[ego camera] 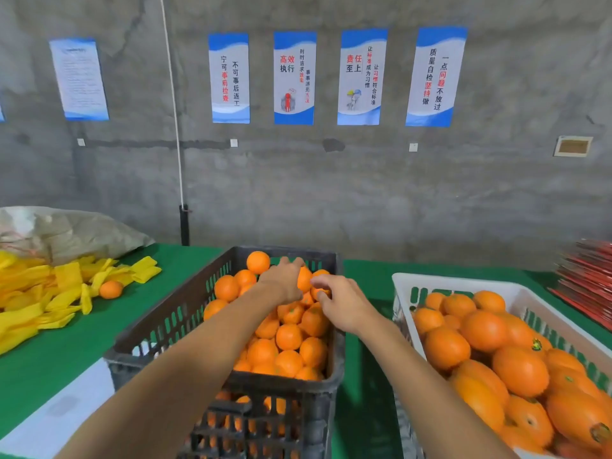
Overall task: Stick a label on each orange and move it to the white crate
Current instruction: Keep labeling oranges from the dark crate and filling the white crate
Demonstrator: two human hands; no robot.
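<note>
Two slatted plastic crates are seen on a green felt-like worktop (66, 352): a dark grey crate (172, 313) at the centre and a white crate (407, 286) at 3 o'clock from it, both heaped with round, dimpled oranges too many to be counted. Two bare forearms are stretched over the dark crate. An orange (304, 279) near the far rim, at 12 o'clock in the pile, is held in the grip of the left hand (284, 279), whose fingers are curled round it. The right hand (344, 306) is placed just beside it at 3 o'clock, thumb and forefinger pinched against the peel of an orange (323, 292); whether a label is held between them cannot be told. One loose orange (111, 289) is lying among a heap of yellow foam sleeves (49, 293) at 9 o'clock, with a pale woven sack (76, 230) behind them. A stack of red flat sheets (586, 279) is seen at 3 o'clock by the edge. Five blue-and-white posters (294, 77) are fixed to the rough concrete wall (331, 193).
</note>
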